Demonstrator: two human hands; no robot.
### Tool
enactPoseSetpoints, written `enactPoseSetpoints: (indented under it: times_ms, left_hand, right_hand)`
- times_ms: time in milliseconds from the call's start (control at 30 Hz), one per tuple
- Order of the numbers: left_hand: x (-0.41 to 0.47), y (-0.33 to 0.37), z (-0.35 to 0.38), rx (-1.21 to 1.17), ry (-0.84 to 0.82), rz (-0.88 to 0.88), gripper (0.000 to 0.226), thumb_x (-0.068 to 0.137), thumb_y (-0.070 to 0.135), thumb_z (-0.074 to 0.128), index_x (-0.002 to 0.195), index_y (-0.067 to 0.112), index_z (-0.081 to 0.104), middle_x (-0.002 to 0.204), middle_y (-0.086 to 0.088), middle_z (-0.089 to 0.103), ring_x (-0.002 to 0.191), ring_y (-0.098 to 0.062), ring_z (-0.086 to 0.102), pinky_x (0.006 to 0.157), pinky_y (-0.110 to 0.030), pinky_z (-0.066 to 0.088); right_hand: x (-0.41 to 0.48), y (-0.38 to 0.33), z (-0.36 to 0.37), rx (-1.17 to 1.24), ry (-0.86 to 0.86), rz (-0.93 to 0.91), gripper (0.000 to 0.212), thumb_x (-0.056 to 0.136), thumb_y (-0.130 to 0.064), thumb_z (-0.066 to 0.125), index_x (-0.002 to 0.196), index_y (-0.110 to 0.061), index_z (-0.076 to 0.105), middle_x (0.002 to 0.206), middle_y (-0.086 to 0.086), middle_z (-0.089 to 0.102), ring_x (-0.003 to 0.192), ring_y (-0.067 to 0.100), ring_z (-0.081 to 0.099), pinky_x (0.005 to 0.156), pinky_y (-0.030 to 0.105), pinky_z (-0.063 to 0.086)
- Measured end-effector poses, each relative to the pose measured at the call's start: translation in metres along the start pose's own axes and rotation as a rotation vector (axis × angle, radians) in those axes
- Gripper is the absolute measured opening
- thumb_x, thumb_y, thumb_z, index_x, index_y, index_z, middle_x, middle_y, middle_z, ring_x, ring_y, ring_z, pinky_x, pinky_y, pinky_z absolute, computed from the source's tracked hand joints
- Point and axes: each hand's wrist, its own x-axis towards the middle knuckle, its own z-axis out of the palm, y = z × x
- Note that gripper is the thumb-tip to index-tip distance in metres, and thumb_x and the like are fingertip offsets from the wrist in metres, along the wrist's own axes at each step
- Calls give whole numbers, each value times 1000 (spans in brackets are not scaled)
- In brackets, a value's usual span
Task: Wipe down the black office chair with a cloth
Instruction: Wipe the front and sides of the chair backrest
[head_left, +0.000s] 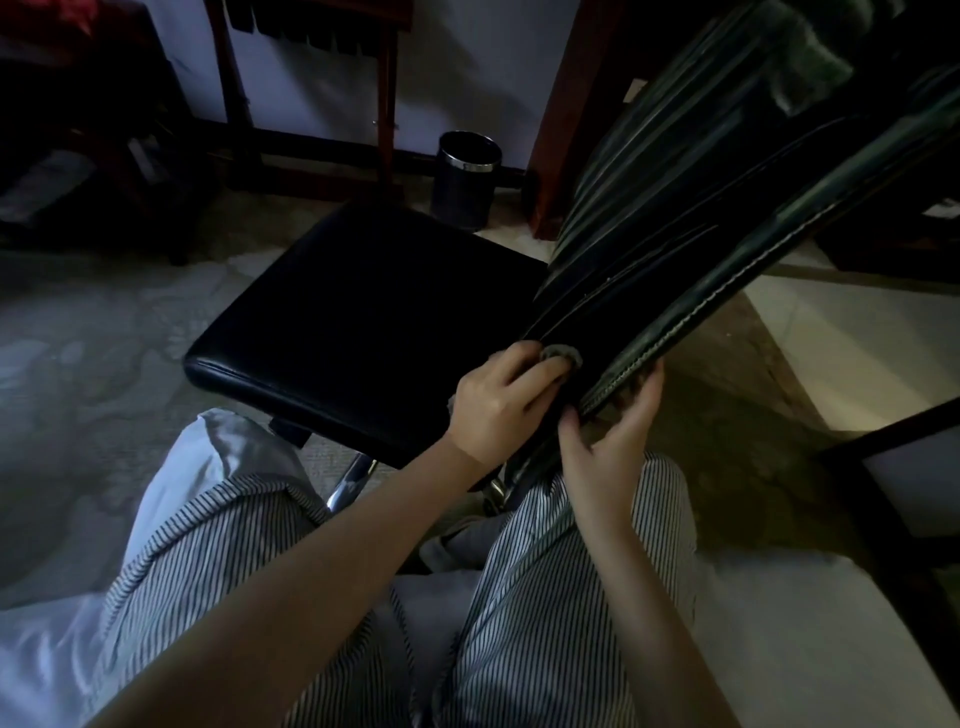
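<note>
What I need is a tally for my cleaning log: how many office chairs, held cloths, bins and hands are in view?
Office chair: 1
Held cloth: 1
Bin: 1
Hands: 2 (left hand, right hand)
Total: 5

- I see a pale, bluish-white wall (457, 67) across the top, with a dark baseboard (322, 143) along its foot.
- Dark reddish wooden legs (387, 93) of some furniture stand against that wall.
- A thick dark wood post (566, 114) rises just right of them.
- A round black waste bin (467, 179) with a shiny metal rim sits on the floor between legs and post.
- The floor (104, 322) is pale and mottled; I get a brighter patch (852, 353) at right.
- A dim shelf unit (78, 156) fills my left edge, contents unclear.
- A dark frame (883, 499) cuts the lower right.
- Light is low overall.
</note>
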Motion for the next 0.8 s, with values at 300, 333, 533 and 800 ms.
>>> enactPoseSetpoints:
  times_ms: [300,333,533,800]
  left_hand:
    - [-55,-18,-3,47,-248,-53,17,95,25,50,105,18,61,95,-9,66,72,-23,66,50,-30,54]
    - [-62,-20,-5,52,-299,-79,19,93,26,51,104,17,64,95,-7,65,72,-22,66,48,-30,53]
    - [-75,-20,-16,-89,-226,-319,17,91,23,58,108,19,61,101,-3,61,81,-17,65,60,-33,56]
    - [-1,5,-5,-153,5,-86,19,91,12,59,111,12,58,107,-3,49,87,-17,60,75,-20,52]
  right_hand:
    - [-6,4,6,-11,17,63,84,83,-14,65,142,-42,11,149,8,31,136,21,36,105,46,41]
    - [-9,5,7,-1,4,82,83,84,-14,65,141,-44,13,148,7,31,135,19,36,105,45,41]
    - [-23,21,1,18,-132,214,77,87,-11,64,145,-28,17,139,-1,43,117,3,48,94,17,45]
    - [-26,19,2,62,-134,223,80,87,-9,64,142,-42,16,142,-5,43,121,2,50,94,28,50]
